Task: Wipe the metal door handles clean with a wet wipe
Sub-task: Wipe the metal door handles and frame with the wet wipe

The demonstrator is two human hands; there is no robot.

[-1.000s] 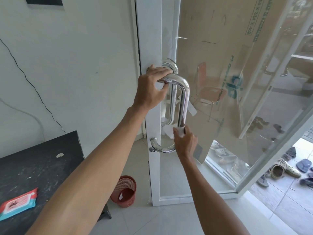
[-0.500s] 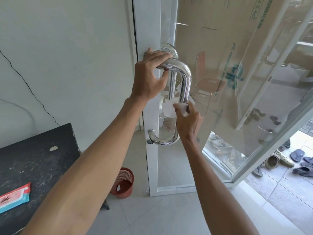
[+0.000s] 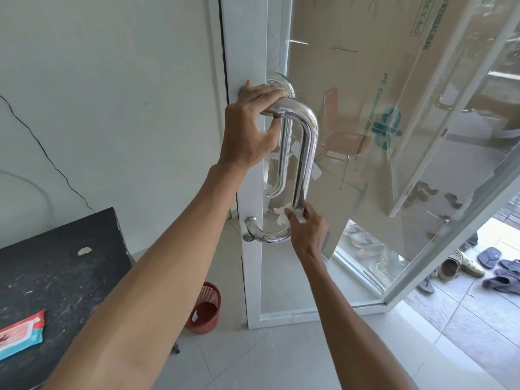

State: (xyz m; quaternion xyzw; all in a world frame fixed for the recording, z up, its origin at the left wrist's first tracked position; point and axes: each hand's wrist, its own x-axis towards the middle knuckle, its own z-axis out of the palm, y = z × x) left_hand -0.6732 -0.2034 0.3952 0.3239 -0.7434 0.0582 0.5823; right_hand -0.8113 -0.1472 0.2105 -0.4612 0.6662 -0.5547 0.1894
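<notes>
Head view, looking down along both bare arms to a white-framed glass door (image 3: 281, 277) standing ajar. The metal door handle (image 3: 309, 153) is a polished chrome tube bent into a tall D, fixed to the frame at top and bottom. It is bright and mirror-like, with pale streaks of reflected light down its upright bar. A matching handle (image 3: 283, 159) shows through the glass on the far side.

The left hand (image 3: 250, 130) grips the top bend, fingers curled over the tube and thumb tucked beneath. The right hand (image 3: 308, 229) is low on the upright bar, just above the bottom curve, pinching a crumpled white wet wipe (image 3: 281, 214) against the metal; a ragged edge of it sticks out to the left of the fingers.

At lower left a scuffed black table (image 3: 56, 263) carries a red and teal wipe pack (image 3: 19, 334). A red mesh basket (image 3: 204, 308) sits on the tiled floor by the door frame. Brown cardboard (image 3: 351, 80) shows behind the glass, and sandals (image 3: 495, 267) lie outside at right.
</notes>
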